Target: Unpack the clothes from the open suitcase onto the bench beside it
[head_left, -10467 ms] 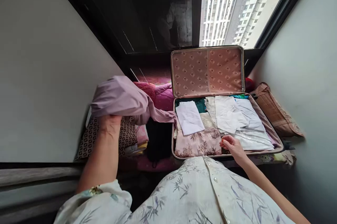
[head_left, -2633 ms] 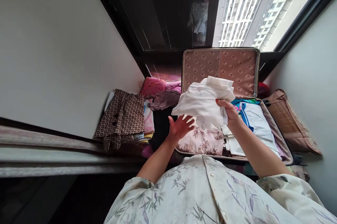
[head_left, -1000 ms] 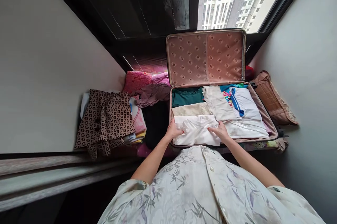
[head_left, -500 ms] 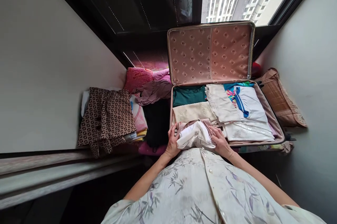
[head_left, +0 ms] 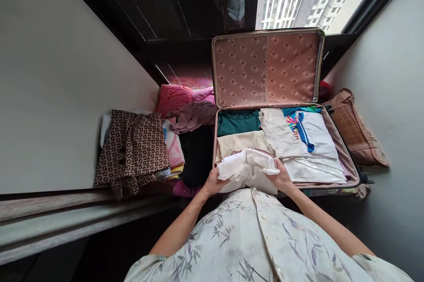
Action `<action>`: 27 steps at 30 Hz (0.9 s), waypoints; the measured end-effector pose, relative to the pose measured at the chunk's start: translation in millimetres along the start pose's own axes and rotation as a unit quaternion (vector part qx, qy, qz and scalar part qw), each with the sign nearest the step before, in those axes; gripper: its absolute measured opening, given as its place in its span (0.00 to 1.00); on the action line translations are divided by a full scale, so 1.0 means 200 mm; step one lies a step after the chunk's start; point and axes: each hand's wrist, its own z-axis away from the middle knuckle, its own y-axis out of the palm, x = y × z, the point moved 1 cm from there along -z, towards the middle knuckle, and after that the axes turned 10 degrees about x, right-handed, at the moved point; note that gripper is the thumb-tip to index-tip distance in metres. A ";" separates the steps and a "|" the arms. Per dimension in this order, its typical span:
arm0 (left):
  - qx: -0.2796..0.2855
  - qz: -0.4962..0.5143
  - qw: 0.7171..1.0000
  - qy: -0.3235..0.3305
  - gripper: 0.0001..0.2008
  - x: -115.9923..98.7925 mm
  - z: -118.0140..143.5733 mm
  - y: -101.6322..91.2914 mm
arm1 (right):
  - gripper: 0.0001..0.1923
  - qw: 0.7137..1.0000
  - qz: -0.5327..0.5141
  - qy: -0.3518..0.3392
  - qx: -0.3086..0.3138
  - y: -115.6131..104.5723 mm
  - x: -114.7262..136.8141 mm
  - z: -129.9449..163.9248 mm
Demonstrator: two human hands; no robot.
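Both hands grip a white garment (head_left: pixel 248 169) at the suitcase's near edge, close to my body. Its left side is in my left hand (head_left: pixel 213 182), and its right side is in my right hand (head_left: pixel 280 176). The cloth is folded and a little creased between them. Just beyond it lies a cream folded garment (head_left: pixel 243 142), with a dark green top (head_left: pixel 239 122) behind that, both inside the open suitcase (head_left: pixel 355 176). To the right in the case are beige trousers (head_left: pixel 280 134), a white top with blue trim (head_left: pixel 321 134) and a white shiny garment (head_left: pixel 314 169).
The suitcase lid (head_left: pixel 266 70) stands upright against the window side. Left of the case are black cloth (head_left: pixel 198 154), a mauve garment (head_left: pixel 195 116) and a brown patterned garment (head_left: pixel 135 149) on a pile. A brown quilted bag (head_left: pixel 356 127) leans by the right wall.
The white garment, bunched with mauve cloth showing around it before, is now spread wider and hangs lower toward me. My hands have moved slightly apart.
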 end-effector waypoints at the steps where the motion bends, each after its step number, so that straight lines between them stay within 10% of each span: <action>1: -0.005 -0.014 1.000 0.011 0.30 -0.01 -0.02 0.00 | 0.17 1.000 -0.001 0.001 -0.011 -0.01 0.02 -0.04; 16: -0.052 -0.017 0.982 0.179 0.27 -0.51 -0.38 -0.08 | 0.25 0.990 -0.101 -0.100 0.008 -0.14 0.50 -0.58; 27: -0.051 -0.028 0.994 -0.092 0.27 -0.03 -0.25 0.00 | 0.21 0.981 -0.096 0.169 0.030 -0.05 -0.07 -0.32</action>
